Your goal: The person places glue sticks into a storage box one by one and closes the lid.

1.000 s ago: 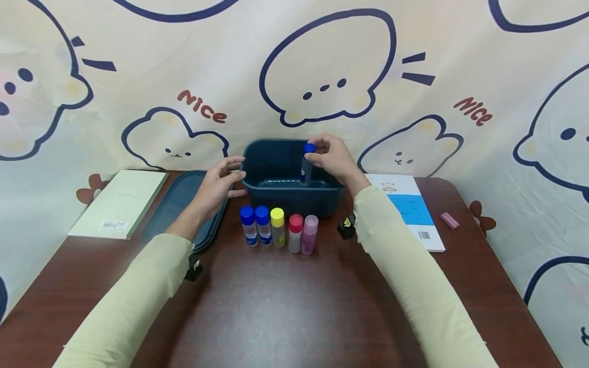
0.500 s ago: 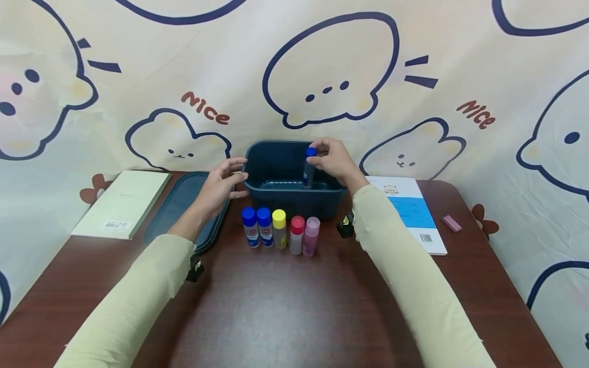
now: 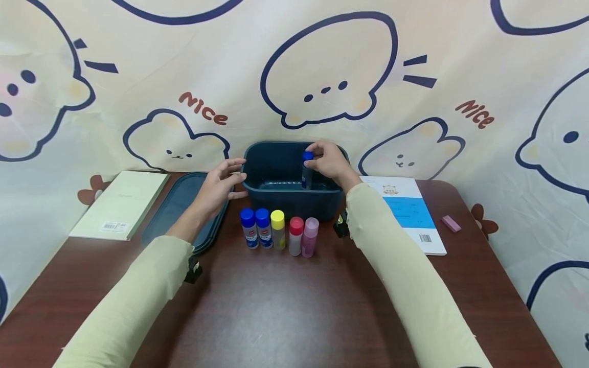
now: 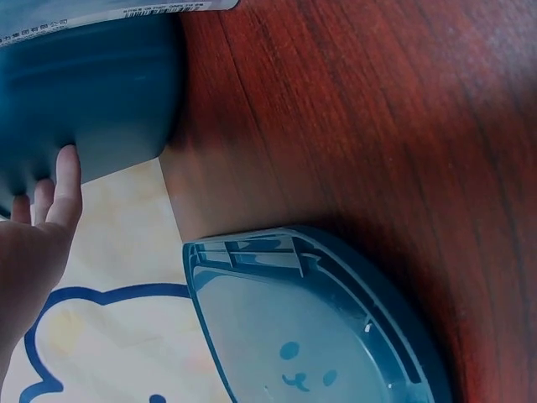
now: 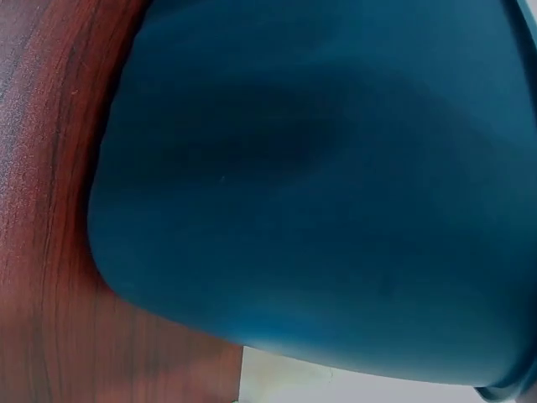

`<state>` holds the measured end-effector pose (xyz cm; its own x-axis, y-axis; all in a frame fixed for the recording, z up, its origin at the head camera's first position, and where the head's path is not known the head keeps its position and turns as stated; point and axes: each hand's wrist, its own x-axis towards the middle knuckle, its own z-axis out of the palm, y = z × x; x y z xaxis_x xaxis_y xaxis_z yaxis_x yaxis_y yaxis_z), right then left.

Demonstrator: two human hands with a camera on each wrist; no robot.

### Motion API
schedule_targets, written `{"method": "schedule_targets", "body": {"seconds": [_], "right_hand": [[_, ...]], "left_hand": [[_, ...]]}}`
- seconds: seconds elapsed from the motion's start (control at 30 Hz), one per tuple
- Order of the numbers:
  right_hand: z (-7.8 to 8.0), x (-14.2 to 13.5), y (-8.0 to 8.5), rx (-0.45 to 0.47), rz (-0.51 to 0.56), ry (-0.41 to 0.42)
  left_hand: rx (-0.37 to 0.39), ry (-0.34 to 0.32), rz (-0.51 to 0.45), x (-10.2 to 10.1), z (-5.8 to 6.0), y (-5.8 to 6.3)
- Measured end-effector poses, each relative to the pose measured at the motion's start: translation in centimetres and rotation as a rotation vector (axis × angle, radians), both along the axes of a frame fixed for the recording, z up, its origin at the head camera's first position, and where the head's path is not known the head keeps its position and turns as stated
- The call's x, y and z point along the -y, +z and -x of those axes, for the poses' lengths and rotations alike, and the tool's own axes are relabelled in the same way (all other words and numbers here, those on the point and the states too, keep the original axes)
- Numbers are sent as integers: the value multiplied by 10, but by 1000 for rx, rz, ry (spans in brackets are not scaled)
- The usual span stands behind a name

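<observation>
My right hand pinches a blue-capped glue stick by its cap. The stick stands upright inside the dark teal plastic bin, near the bin's right end. At the bin's left end my left hand rests its loosely spread fingertips against the wall; the left wrist view shows these fingers lying along it. In front of the bin stands a row of small capped tubes: two blue-capped glue sticks, a yellow-capped one, a red-capped one and a pink one.
A teal lid lies left of the bin, partly under my left arm. Farther left is a pale book. A white and blue book and a pink eraser lie at the right. A patterned curtain hangs behind the table.
The right hand has lowered the glue stick slightly in the bin, its wrist shifting a little left. The left hand stays at the bin's left end.
</observation>
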<state>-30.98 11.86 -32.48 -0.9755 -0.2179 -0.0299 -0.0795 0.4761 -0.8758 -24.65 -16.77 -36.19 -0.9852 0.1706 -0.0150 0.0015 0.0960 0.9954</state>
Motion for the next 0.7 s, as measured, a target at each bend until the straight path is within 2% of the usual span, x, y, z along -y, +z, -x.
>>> {"method": "schedule_targets", "body": {"seconds": [0.27, 0.7], "right_hand": [[2, 2, 0, 28, -38, -31], [3, 0, 1, 7, -35, -83]], "left_hand": [[6, 6, 5, 1, -2, 0], [11, 5, 12, 0, 1, 2]]}}
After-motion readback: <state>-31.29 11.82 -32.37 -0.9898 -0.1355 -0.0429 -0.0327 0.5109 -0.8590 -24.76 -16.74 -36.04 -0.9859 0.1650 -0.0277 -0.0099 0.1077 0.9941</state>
